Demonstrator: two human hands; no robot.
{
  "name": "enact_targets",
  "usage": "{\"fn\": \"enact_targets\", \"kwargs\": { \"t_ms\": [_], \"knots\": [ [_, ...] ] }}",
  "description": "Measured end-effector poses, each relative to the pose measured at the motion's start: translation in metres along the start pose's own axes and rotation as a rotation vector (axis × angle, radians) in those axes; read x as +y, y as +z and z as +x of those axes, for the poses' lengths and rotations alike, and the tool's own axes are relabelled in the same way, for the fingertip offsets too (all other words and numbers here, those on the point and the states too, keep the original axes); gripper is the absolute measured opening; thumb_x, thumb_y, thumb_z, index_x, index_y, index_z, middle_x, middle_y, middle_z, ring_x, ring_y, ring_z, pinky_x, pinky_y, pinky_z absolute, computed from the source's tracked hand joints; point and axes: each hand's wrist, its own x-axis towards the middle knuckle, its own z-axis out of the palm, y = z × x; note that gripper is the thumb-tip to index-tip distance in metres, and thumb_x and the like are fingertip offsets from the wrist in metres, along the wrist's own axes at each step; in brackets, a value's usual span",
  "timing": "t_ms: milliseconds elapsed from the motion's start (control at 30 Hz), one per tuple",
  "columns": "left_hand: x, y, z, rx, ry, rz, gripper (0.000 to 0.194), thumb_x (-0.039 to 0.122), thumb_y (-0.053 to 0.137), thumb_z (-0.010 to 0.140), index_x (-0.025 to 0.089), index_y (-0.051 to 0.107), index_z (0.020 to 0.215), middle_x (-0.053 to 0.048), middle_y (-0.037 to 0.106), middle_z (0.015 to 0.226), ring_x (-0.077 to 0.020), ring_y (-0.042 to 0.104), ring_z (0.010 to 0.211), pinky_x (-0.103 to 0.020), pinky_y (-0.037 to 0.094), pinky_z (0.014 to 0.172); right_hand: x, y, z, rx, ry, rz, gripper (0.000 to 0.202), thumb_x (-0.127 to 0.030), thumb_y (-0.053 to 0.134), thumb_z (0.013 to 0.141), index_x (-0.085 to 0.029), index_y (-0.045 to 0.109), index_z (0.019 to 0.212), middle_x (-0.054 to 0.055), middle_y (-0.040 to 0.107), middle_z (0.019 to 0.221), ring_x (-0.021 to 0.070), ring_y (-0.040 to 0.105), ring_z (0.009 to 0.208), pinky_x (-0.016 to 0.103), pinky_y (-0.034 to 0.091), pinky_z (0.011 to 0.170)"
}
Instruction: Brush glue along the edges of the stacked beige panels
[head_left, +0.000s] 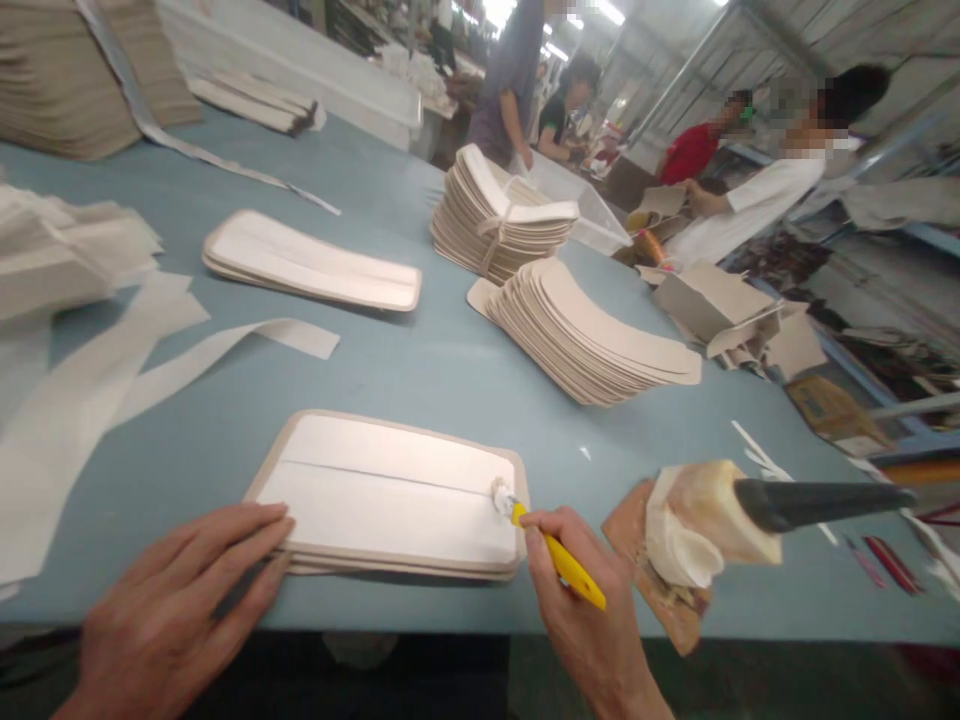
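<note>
In my right hand [581,590] is a small brush with a yellow handle [571,570]. White paste covers its tip, which touches the right end of the top panel [390,490]. This panel is beige-edged with a white face and a line along it, and lies on a low stack of similar panels. My left hand [184,590] rests at the stack's left end, fingers stretched out and fingertips against its near corner. Right of my right hand, a paste-smeared tub [712,520] lies tilted on a brown piece [679,615], with a dark handle [817,503] sticking out.
Behind are another white-faced stack [307,260], a fanned stack of curved beige panels [592,335] and a tied bundle [495,220]. White strips [150,360] lie at left. Cardboard pieces [720,300] sit at right. Several people work beyond the blue-green table [420,370].
</note>
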Motion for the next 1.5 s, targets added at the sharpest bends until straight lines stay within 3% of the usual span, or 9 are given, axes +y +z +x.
{"fn": "enact_targets", "kwargs": {
  "t_ms": [100, 300, 600, 967, 1167, 1300, 1367, 1500],
  "knots": [
    [0.007, -0.004, 0.005, 0.004, 0.083, 0.089, 0.025, 0.026, 0.062, 0.096, 0.028, 0.07, 0.12, -0.002, 0.077, 0.118, -0.0243, 0.072, 0.106, -0.041, 0.052, 0.1, -0.012, 0.012, 0.007, -0.007, -0.033, 0.036, 0.015, -0.017, 0.054, 0.102, -0.024, 0.066, 0.097, -0.003, 0.065, 0.083, 0.0104, 0.066, 0.074, 0.02, 0.048, 0.07],
    [0.01, -0.006, 0.009, 0.012, 0.119, 0.126, 0.025, 0.02, 0.06, 0.097, 0.024, 0.069, 0.12, -0.005, 0.076, 0.116, -0.0242, 0.071, 0.106, -0.042, 0.051, 0.099, -0.036, 0.027, 0.023, -0.012, -0.049, 0.108, 0.016, -0.02, 0.054, 0.103, -0.025, 0.065, 0.093, -0.003, 0.066, 0.081, 0.0109, 0.065, 0.071, 0.02, 0.049, 0.067],
    [0.014, -0.008, 0.01, 0.021, 0.106, 0.108, 0.023, 0.017, 0.064, 0.096, 0.022, 0.069, 0.118, -0.004, 0.077, 0.115, -0.0227, 0.07, 0.108, -0.038, 0.05, 0.099, -0.072, 0.069, 0.044, -0.08, -0.073, 0.22, 0.019, -0.02, 0.051, 0.101, -0.023, 0.065, 0.089, -0.001, 0.066, 0.079, 0.0124, 0.064, 0.07, 0.022, 0.049, 0.066],
    [0.017, -0.009, 0.009, 0.02, 0.071, 0.107, 0.022, 0.017, 0.064, 0.096, 0.023, 0.071, 0.117, -0.004, 0.078, 0.114, -0.0217, 0.071, 0.107, -0.036, 0.052, 0.097, -0.103, 0.107, 0.064, -0.207, 0.004, 0.438, 0.022, -0.028, 0.052, 0.1, -0.021, 0.067, 0.084, 0.001, 0.07, 0.08, 0.0148, 0.064, 0.071, 0.026, 0.049, 0.068],
    [0.017, -0.009, 0.009, 0.025, 0.053, 0.101, 0.023, 0.018, 0.066, 0.094, 0.025, 0.073, 0.116, -0.003, 0.079, 0.113, -0.0211, 0.073, 0.106, -0.035, 0.054, 0.097, -0.107, 0.115, 0.08, -0.126, 0.087, 0.535, 0.022, -0.033, 0.055, 0.099, -0.021, 0.071, 0.089, 0.001, 0.073, 0.083, 0.0155, 0.066, 0.074, 0.025, 0.048, 0.065],
    [0.017, -0.01, 0.009, 0.026, 0.068, 0.107, 0.024, 0.017, 0.066, 0.094, 0.024, 0.072, 0.116, -0.004, 0.079, 0.113, -0.0212, 0.072, 0.105, -0.035, 0.054, 0.099, -0.098, 0.119, 0.081, -0.177, 0.074, 0.51, 0.024, -0.035, 0.055, 0.098, -0.02, 0.071, 0.088, 0.0, 0.07, 0.077, 0.0141, 0.061, 0.066, 0.025, 0.045, 0.061],
    [0.017, -0.01, 0.01, 0.023, 0.073, 0.108, 0.024, 0.016, 0.066, 0.094, 0.023, 0.072, 0.116, -0.004, 0.079, 0.113, -0.0213, 0.072, 0.105, -0.035, 0.054, 0.099, -0.086, 0.11, 0.076, -0.174, 0.119, 0.471, 0.026, -0.037, 0.055, 0.097, -0.02, 0.072, 0.086, 0.0, 0.069, 0.075, 0.0138, 0.06, 0.064, 0.025, 0.044, 0.058],
    [0.016, -0.008, 0.009, 0.014, 0.082, 0.112, 0.024, 0.016, 0.065, 0.094, 0.023, 0.071, 0.116, -0.004, 0.078, 0.114, -0.0223, 0.071, 0.108, -0.037, 0.053, 0.1, -0.064, 0.074, 0.06, -0.051, 0.209, 0.349, 0.027, -0.039, 0.058, 0.098, -0.021, 0.073, 0.085, 0.001, 0.072, 0.079, 0.0152, 0.064, 0.069, 0.024, 0.045, 0.058]
  ]
}}
